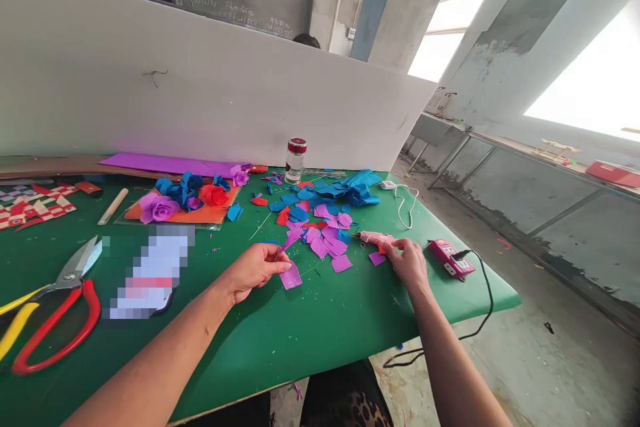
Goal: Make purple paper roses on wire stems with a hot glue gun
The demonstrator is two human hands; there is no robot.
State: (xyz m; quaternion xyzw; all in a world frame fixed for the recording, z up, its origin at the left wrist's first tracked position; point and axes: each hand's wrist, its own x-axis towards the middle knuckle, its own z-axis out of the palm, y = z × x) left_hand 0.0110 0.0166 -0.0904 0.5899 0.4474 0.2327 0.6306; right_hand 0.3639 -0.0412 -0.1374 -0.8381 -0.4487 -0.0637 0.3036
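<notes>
My left hand (pixel 255 270) pinches a small purple paper square (pixel 291 276) and a thin stick just above the green table (pixel 280 340). My right hand (pixel 409 261) reaches to the pink glue gun (pixel 374 238) lying on the table, fingers curled on its handle. Between and beyond the hands lies a scatter of purple, blue and red paper pieces (pixel 325 230).
Finished paper flowers (pixel 185 197) rest on an orange sheet at the back left. Red-handled scissors (pixel 60 310) lie at the left. A glass jar with a red lid (pixel 295 160) stands near the white partition (pixel 200 93). A pink power strip (pixel 450 258) with a black cable sits near the table's right edge.
</notes>
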